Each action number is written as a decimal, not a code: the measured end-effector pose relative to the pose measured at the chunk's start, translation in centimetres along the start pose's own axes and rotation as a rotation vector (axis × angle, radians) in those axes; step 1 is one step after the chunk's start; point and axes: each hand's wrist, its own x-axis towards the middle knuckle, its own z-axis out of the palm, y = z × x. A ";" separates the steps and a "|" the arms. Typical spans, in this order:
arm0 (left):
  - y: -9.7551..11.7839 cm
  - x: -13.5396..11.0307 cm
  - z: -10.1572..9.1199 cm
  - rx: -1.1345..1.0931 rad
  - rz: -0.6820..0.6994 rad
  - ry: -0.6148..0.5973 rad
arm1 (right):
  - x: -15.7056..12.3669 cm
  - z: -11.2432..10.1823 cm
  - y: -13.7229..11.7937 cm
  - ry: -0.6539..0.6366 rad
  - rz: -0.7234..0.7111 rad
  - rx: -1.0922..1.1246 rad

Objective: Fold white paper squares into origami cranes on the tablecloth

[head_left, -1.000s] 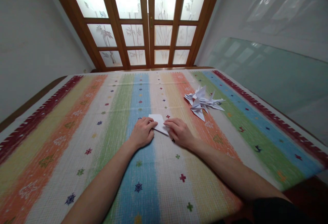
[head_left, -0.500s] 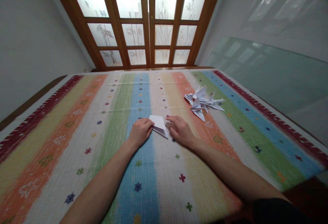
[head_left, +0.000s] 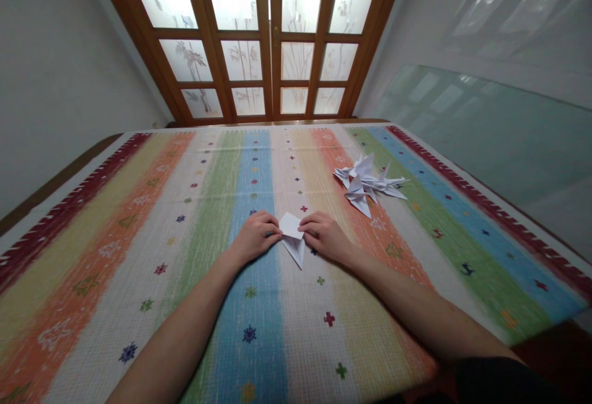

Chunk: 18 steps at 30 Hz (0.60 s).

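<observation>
A small folded piece of white paper [head_left: 292, 236] lies on the striped tablecloth [head_left: 139, 237] in the middle of the table, one pointed corner toward me. My left hand [head_left: 255, 237] pinches its left edge with curled fingers. From the other side, my right hand [head_left: 325, 237] grips the right edge, fingers closed on it. Both hands rest on the cloth.
A small heap of finished white paper cranes [head_left: 367, 183] lies to the right and farther back. Behind the table stands a wooden door with frosted glass panes [head_left: 272, 40]. A glass sheet [head_left: 485, 132] leans along the right wall.
The paper has been turned and refolded: it lay flat and slanted between my hands, and now it shows a diamond shape with a point toward me. Both hands stayed almost in place.
</observation>
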 end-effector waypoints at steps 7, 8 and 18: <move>0.5 0.3 0.0 0.097 -0.171 0.012 | 0.9 0.0 0.3 0.023 0.178 0.116; 0.6 0.3 0.1 0.103 -0.197 0.013 | 1.1 0.0 0.3 0.021 0.199 0.121; 1.4 0.6 0.7 0.220 -0.310 0.050 | 2.4 0.9 -0.2 0.014 0.369 -0.091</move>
